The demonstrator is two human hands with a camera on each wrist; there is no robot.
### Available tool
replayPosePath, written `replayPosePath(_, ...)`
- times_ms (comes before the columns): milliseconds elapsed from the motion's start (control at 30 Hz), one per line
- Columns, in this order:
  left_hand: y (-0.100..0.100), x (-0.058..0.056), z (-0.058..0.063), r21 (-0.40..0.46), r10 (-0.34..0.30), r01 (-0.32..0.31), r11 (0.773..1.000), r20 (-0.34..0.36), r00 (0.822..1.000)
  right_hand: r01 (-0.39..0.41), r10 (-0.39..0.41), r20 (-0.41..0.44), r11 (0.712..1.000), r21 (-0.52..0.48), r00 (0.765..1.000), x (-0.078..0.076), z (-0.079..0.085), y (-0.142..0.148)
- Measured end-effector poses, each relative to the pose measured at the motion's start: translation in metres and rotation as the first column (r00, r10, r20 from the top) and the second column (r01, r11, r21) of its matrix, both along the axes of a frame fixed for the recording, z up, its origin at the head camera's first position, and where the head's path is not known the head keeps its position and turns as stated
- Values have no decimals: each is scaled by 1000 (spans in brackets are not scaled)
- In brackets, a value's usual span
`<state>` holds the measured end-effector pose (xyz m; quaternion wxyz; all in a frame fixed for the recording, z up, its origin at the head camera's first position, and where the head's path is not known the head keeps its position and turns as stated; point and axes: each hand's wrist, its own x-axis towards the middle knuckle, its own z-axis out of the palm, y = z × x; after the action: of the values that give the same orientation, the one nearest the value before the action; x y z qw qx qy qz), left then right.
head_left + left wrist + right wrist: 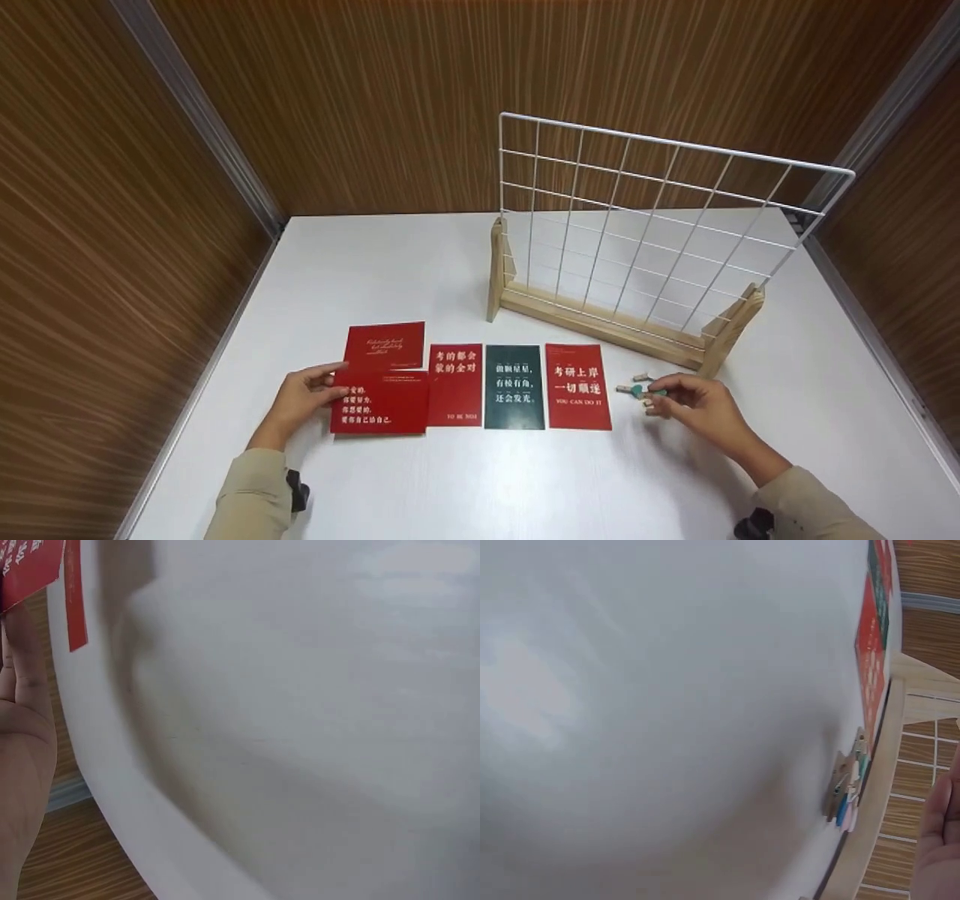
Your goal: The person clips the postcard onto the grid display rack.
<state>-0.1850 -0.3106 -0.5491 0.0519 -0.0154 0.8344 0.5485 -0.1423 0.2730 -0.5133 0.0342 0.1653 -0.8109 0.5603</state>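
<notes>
My left hand pinches a red card with white writing by its left edge. That card lies over parts of another red card and a red upright card. In the left wrist view the held red card stands at the top left corner, above the fingers. Over a small cluster of wooden clothespins hovers my right hand, thumb and fingers curled together. A pale wooden clothespin shows at its fingertips, mostly hidden by the hand.
Beside the held card lie a dark green card and a red card. A white wire grid stands in a wooden base behind them. Wood-grain panels enclose the white table.
</notes>
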Motion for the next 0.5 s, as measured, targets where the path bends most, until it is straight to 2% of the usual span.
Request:
replayPosePath(233, 2, -3, 5, 67, -24, 25, 997, -5, 1000, 30, -30, -1, 999, -46, 1000, -16, -14, 5)
replayPosePath(500, 14, -15, 20, 77, -53, 56, 995, -42, 998, 1, -8, -71, 995, -97, 997, -28, 4, -5)
